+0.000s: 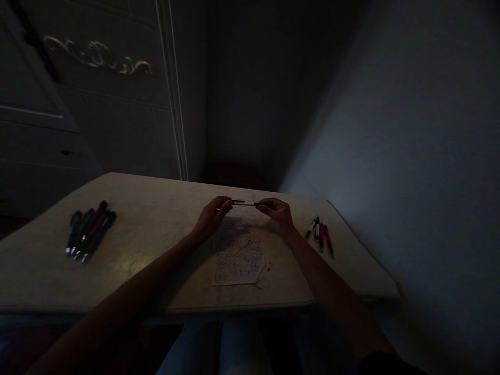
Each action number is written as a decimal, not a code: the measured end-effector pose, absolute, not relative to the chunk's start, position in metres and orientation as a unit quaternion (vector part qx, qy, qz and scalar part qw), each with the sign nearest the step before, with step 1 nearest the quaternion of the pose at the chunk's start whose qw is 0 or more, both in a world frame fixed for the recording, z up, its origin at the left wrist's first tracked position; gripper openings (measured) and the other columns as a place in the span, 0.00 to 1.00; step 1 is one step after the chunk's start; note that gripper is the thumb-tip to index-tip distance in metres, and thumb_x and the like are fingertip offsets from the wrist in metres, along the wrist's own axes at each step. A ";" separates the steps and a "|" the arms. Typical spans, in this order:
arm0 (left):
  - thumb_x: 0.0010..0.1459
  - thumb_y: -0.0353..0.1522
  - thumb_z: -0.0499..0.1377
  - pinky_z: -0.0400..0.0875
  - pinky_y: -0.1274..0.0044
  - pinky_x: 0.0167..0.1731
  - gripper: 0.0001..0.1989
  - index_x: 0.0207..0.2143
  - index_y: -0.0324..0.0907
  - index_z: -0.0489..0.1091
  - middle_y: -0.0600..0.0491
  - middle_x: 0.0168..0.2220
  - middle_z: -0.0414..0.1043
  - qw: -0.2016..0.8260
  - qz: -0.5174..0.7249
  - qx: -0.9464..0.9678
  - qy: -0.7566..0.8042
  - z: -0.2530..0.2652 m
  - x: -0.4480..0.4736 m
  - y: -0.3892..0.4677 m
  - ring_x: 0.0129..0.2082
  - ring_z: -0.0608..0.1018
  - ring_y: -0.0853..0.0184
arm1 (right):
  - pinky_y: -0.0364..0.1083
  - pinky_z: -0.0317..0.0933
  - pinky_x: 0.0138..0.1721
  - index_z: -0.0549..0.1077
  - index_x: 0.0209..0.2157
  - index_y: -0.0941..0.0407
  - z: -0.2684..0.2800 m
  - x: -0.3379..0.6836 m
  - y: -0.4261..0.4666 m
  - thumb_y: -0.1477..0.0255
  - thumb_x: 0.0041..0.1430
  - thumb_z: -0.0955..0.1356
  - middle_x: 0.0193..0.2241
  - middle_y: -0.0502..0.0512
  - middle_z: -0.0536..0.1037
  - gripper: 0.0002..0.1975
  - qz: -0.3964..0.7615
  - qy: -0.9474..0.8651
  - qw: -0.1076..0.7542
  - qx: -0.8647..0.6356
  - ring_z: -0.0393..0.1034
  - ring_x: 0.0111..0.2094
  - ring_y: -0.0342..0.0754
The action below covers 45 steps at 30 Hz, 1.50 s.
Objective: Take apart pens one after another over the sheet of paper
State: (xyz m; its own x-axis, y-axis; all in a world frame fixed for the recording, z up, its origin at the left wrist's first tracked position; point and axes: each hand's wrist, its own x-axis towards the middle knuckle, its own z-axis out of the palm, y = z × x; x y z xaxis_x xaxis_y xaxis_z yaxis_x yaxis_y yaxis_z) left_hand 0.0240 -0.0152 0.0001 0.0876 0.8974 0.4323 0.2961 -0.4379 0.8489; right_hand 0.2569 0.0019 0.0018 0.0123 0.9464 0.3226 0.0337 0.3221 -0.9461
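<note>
Between my two hands a slim pen with a white barrel and dark ends is held level above the table. My left hand is closed on its left end, where a dark clip shows. My right hand pinches the dark right end. Below the pen lies a sheet of paper covered in dense blue scribbles, its lower right corner torn or folded. Part of the sheet lies in shadow.
The pale table has a bunch of dark green, red and blue pens at left. Several white and red pens lie at right. A grey wall borders the right side, a cabinet the back left. The room is dim.
</note>
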 end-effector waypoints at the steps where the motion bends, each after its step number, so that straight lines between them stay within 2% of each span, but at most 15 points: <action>1: 0.62 0.49 0.50 0.73 0.73 0.35 0.22 0.35 0.40 0.72 0.49 0.32 0.77 0.300 0.498 0.682 0.443 0.001 0.023 -0.015 0.32 0.78 0.64 | 0.48 0.70 0.39 0.80 0.30 0.55 0.002 0.257 0.002 0.63 0.38 0.79 0.30 0.54 0.82 0.16 0.401 -0.580 0.570 -0.422 0.77 0.33 0.50; 2: 0.62 0.49 0.50 0.73 0.73 0.34 0.23 0.31 0.40 0.72 0.50 0.28 0.76 0.306 0.486 0.688 0.443 0.002 0.022 -0.014 0.30 0.78 0.65 | 0.48 0.70 0.39 0.80 0.30 0.55 0.001 0.257 0.001 0.63 0.38 0.80 0.30 0.54 0.82 0.16 0.402 -0.583 0.567 -0.421 0.77 0.33 0.50; 4: 0.60 0.49 0.52 0.73 0.74 0.32 0.22 0.30 0.40 0.73 0.50 0.26 0.76 0.315 0.474 0.694 0.441 0.003 0.021 -0.012 0.28 0.78 0.65 | 0.49 0.71 0.39 0.80 0.29 0.55 0.001 0.257 0.001 0.63 0.37 0.80 0.30 0.54 0.82 0.16 0.398 -0.587 0.565 -0.421 0.77 0.33 0.50; 9: 0.53 0.46 0.62 0.75 0.73 0.35 0.18 0.39 0.42 0.77 0.48 0.39 0.80 0.318 0.493 0.686 0.430 0.002 0.018 -0.011 0.35 0.80 0.62 | 0.49 0.70 0.38 0.80 0.28 0.55 0.003 0.259 0.001 0.64 0.37 0.80 0.29 0.54 0.82 0.15 0.395 -0.589 0.565 -0.422 0.77 0.32 0.50; 12: 0.52 0.44 0.63 0.76 0.72 0.36 0.18 0.39 0.42 0.77 0.48 0.40 0.79 0.318 0.494 0.685 0.431 0.001 0.018 -0.012 0.35 0.80 0.62 | 0.48 0.70 0.37 0.80 0.27 0.55 0.002 0.259 0.001 0.63 0.39 0.79 0.27 0.54 0.82 0.14 0.397 -0.594 0.555 -0.426 0.76 0.30 0.49; 16: 0.51 0.46 0.65 0.74 0.71 0.39 0.26 0.48 0.41 0.72 0.45 0.43 0.78 0.347 0.509 0.668 0.417 0.001 0.021 -0.013 0.40 0.79 0.60 | 0.47 0.69 0.35 0.79 0.27 0.55 0.000 0.258 0.001 0.61 0.42 0.78 0.25 0.53 0.81 0.13 0.394 -0.606 0.544 -0.426 0.76 0.29 0.48; 18: 0.53 0.49 0.62 0.74 0.71 0.38 0.29 0.51 0.40 0.70 0.44 0.44 0.77 0.366 0.508 0.660 0.415 0.001 0.023 -0.013 0.42 0.78 0.60 | 0.47 0.69 0.35 0.79 0.27 0.55 0.000 0.257 0.000 0.61 0.41 0.78 0.26 0.54 0.81 0.14 0.383 -0.612 0.546 -0.424 0.76 0.29 0.49; 20: 0.57 0.52 0.56 0.73 0.72 0.36 0.29 0.49 0.39 0.70 0.45 0.41 0.77 0.370 0.494 0.664 0.423 0.001 0.024 -0.013 0.40 0.78 0.60 | 0.48 0.69 0.35 0.79 0.27 0.55 0.001 0.256 -0.001 0.60 0.39 0.79 0.27 0.54 0.81 0.15 0.373 -0.619 0.547 -0.422 0.76 0.30 0.50; 23: 0.60 0.53 0.49 0.71 0.74 0.32 0.28 0.35 0.40 0.74 0.50 0.29 0.75 0.353 0.460 0.689 0.434 0.002 0.023 -0.013 0.31 0.76 0.64 | 0.48 0.70 0.35 0.79 0.27 0.54 0.002 0.255 -0.001 0.59 0.39 0.79 0.28 0.54 0.82 0.16 0.369 -0.625 0.541 -0.425 0.76 0.31 0.50; 26: 0.59 0.52 0.52 0.71 0.74 0.32 0.26 0.27 0.40 0.73 0.51 0.25 0.74 0.332 0.441 0.712 0.434 0.003 0.022 -0.013 0.28 0.75 0.65 | 0.48 0.69 0.35 0.79 0.27 0.55 0.001 0.256 -0.001 0.59 0.39 0.79 0.27 0.55 0.81 0.16 0.363 -0.624 0.538 -0.435 0.75 0.30 0.50; 31: 0.51 0.50 0.62 0.72 0.74 0.33 0.22 0.34 0.41 0.76 0.48 0.33 0.79 0.314 0.469 0.690 0.453 0.002 0.019 -0.013 0.33 0.78 0.62 | 0.46 0.67 0.33 0.79 0.27 0.56 0.001 0.253 -0.004 0.59 0.39 0.78 0.25 0.54 0.80 0.16 0.359 -0.629 0.522 -0.451 0.74 0.28 0.49; 37: 0.51 0.44 0.64 0.73 0.73 0.34 0.14 0.32 0.42 0.76 0.50 0.33 0.79 0.286 0.478 0.699 0.449 0.002 0.019 -0.015 0.31 0.77 0.64 | 0.46 0.64 0.32 0.77 0.23 0.56 0.005 0.252 -0.010 0.54 0.49 0.74 0.21 0.53 0.78 0.18 0.319 -0.675 0.490 -0.450 0.71 0.25 0.46; 40: 0.51 0.42 0.64 0.73 0.72 0.35 0.12 0.32 0.44 0.75 0.51 0.33 0.79 0.275 0.493 0.699 0.440 0.002 0.020 -0.016 0.31 0.77 0.64 | 0.45 0.63 0.30 0.75 0.21 0.55 0.006 0.252 -0.011 0.51 0.49 0.73 0.19 0.52 0.77 0.21 0.301 -0.686 0.477 -0.459 0.69 0.23 0.46; 43: 0.51 0.41 0.64 0.73 0.71 0.35 0.11 0.33 0.44 0.75 0.51 0.35 0.78 0.273 0.500 0.696 0.437 0.002 0.021 -0.017 0.33 0.78 0.63 | 0.46 0.64 0.34 0.76 0.24 0.55 0.004 0.253 -0.007 0.47 0.48 0.72 0.23 0.53 0.78 0.24 0.323 -0.691 0.472 -0.442 0.72 0.27 0.48; 45: 0.51 0.40 0.64 0.73 0.71 0.36 0.10 0.34 0.44 0.75 0.50 0.35 0.78 0.274 0.501 0.693 0.440 0.002 0.021 -0.017 0.35 0.78 0.63 | 0.47 0.65 0.37 0.77 0.32 0.55 0.003 0.255 -0.003 0.44 0.47 0.71 0.30 0.55 0.80 0.27 0.354 -0.690 0.479 -0.412 0.73 0.33 0.49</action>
State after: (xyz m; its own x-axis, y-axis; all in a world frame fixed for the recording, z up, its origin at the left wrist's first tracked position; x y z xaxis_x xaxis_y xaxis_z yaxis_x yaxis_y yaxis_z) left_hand 0.0210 -0.0171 0.0018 0.1108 0.8842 0.4537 0.3347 -0.4631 0.8207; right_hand 0.2553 -0.0029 0.0028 -0.2031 0.9068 0.3695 0.2294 0.4109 -0.8823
